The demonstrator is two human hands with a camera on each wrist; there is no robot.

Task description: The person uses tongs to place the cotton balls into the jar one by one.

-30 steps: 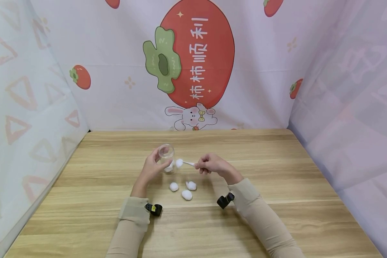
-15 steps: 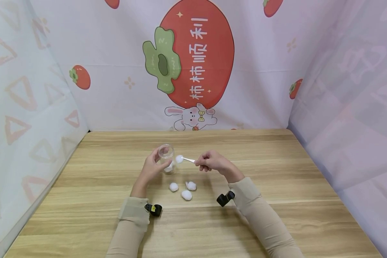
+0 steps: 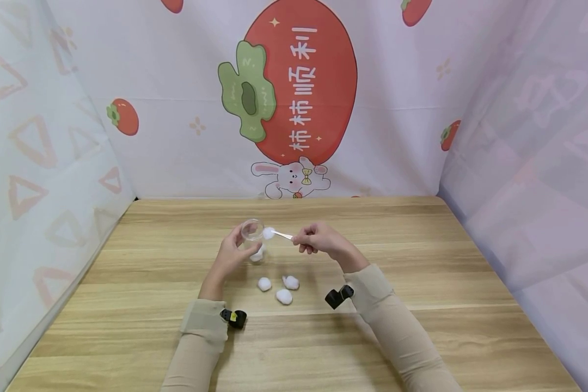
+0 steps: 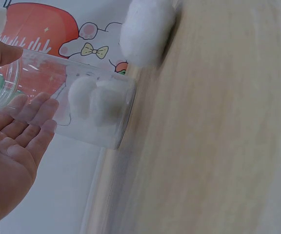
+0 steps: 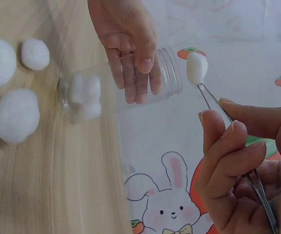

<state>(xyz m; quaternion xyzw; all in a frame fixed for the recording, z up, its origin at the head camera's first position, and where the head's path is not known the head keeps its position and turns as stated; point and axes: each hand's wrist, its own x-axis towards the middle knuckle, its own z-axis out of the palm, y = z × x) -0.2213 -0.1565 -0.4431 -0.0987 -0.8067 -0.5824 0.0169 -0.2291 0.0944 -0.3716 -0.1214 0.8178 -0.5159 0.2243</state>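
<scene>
My left hand (image 3: 232,253) holds a clear, lidless jar (image 3: 252,233) upright on the table, thumb on one side and fingers round the other. Several white cotton balls (image 4: 89,100) lie at the jar's bottom, seen through its wall in the left wrist view. My right hand (image 3: 320,239) pinches metal tweezers (image 3: 282,235) between thumb and fingers. At the tweezers' tips is one cotton ball (image 5: 196,68), right beside the jar's open mouth. In the right wrist view the tweezers' handle end (image 5: 267,214) runs back under my palm.
Three loose cotton balls, one of them nearest the front (image 3: 284,296), lie on the wooden table (image 3: 176,218) in front of the jar. A printed cloth (image 3: 397,136) hangs behind the table, with more cloth at both sides. Each wrist wears a small black camera (image 3: 340,296).
My right hand has risen and moved slightly left, bringing the cotton ball in the tweezers up from beside the jar's body to its rim. The left hand and jar have stayed put.
</scene>
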